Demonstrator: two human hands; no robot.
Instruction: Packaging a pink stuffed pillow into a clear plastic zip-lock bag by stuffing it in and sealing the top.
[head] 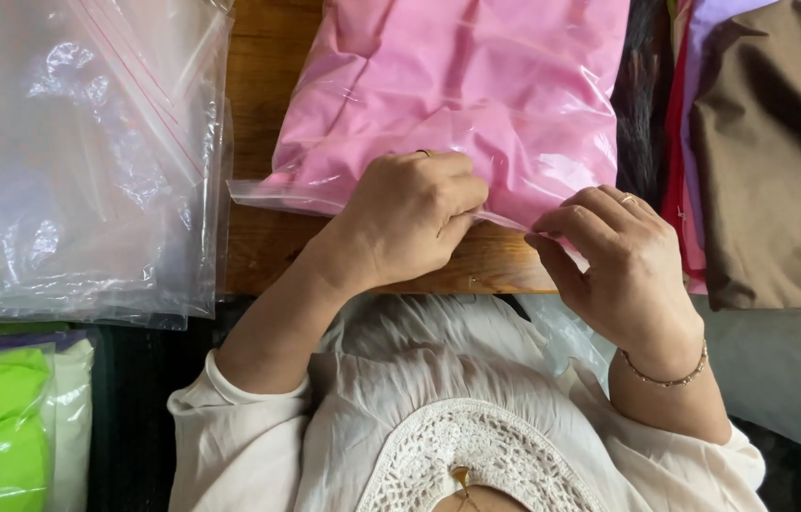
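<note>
The clear plastic zip bag of folded pink cloth [476, 85] lay on the wooden table [273, 246]; her left hand [410, 213] and right hand [614, 261] both pinched its seal strip, apparently mid-closing; pressing onward along the strip seemed the next need.

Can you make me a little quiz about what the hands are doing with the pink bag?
1. True or false: both hands pinch the near edge of the clear bag with pink cloth inside.
2. What lies at the left side of the table? A) a pile of empty clear bags B) a red bucket C) a book
3. Which wrist wears a bracelet?

Key
1. True: the left hand and the right hand both pinch it.
2. A, the empty clear bags.
3. The right; the bracelet is thin and beaded.
</note>
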